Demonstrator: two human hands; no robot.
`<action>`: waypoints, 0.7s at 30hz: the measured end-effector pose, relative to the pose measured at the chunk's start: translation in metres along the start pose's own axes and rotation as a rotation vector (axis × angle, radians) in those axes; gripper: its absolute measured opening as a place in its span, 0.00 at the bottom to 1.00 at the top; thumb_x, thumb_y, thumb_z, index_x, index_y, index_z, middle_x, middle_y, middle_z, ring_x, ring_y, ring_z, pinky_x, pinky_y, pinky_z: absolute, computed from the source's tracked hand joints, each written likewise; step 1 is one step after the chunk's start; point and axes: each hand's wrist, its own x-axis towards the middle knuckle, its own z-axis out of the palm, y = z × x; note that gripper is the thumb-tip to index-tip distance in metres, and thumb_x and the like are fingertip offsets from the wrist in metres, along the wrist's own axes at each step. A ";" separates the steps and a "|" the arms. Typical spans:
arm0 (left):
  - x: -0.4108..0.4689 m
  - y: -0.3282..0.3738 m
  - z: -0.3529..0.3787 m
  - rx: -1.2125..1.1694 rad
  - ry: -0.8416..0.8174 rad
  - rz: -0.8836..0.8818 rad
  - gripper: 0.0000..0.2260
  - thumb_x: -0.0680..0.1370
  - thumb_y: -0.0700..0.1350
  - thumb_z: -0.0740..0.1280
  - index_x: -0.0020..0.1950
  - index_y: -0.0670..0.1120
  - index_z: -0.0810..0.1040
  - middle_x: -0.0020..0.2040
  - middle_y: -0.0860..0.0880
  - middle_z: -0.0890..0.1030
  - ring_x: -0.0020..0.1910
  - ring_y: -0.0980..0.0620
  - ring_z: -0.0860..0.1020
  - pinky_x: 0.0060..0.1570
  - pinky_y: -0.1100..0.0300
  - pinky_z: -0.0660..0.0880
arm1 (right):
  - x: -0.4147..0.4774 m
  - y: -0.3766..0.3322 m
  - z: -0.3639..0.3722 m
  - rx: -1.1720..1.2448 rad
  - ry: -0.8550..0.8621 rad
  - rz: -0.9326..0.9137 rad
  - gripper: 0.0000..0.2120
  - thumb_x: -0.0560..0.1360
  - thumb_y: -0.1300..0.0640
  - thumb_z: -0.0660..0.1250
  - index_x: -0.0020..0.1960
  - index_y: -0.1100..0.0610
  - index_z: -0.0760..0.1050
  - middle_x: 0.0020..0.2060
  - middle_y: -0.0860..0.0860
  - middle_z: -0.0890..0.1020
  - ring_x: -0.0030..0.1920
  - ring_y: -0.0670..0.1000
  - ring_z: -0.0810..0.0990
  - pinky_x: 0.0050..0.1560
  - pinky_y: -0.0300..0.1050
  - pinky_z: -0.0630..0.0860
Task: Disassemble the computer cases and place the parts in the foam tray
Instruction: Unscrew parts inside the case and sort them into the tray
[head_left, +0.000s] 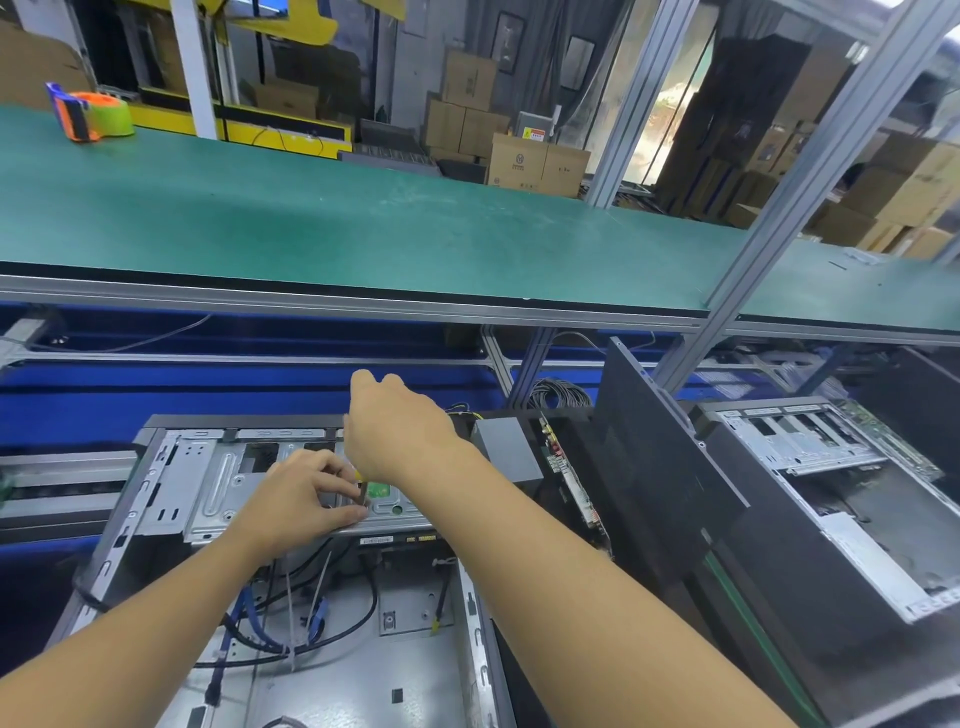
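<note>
Forearms enter from the near edge. The left hand (304, 493) pinches a small dark tab (363, 497) between thumb and curled fingers, at the near rim of the drive cage (218, 483). The right hand (397, 434) hangs over the cage's far side with its fingers curled out of sight — grasp cannot be told. The open computer case (415, 649) lies flat on the blue lower shelf (208, 395) — a second case (831, 467) is to its right, with a black panel (665, 467) between them.
</note>
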 end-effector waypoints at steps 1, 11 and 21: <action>0.000 0.001 0.000 0.002 0.005 0.000 0.05 0.69 0.55 0.79 0.42 0.61 0.86 0.48 0.65 0.77 0.53 0.61 0.69 0.58 0.55 0.66 | 0.000 0.000 -0.001 0.017 -0.017 -0.004 0.13 0.81 0.58 0.62 0.64 0.59 0.66 0.58 0.59 0.70 0.52 0.62 0.73 0.44 0.53 0.67; -0.002 0.005 -0.003 -0.015 -0.008 -0.009 0.08 0.68 0.56 0.79 0.39 0.67 0.82 0.48 0.64 0.78 0.53 0.59 0.71 0.59 0.54 0.67 | -0.002 0.001 0.002 0.005 0.054 0.040 0.21 0.85 0.45 0.54 0.69 0.59 0.62 0.59 0.60 0.74 0.49 0.62 0.76 0.42 0.52 0.67; -0.003 0.005 -0.003 -0.021 0.016 -0.015 0.05 0.68 0.56 0.79 0.41 0.62 0.85 0.46 0.64 0.74 0.52 0.67 0.68 0.51 0.59 0.65 | 0.000 0.000 0.000 0.037 -0.009 0.075 0.24 0.82 0.42 0.57 0.70 0.57 0.61 0.63 0.59 0.71 0.51 0.61 0.74 0.43 0.53 0.66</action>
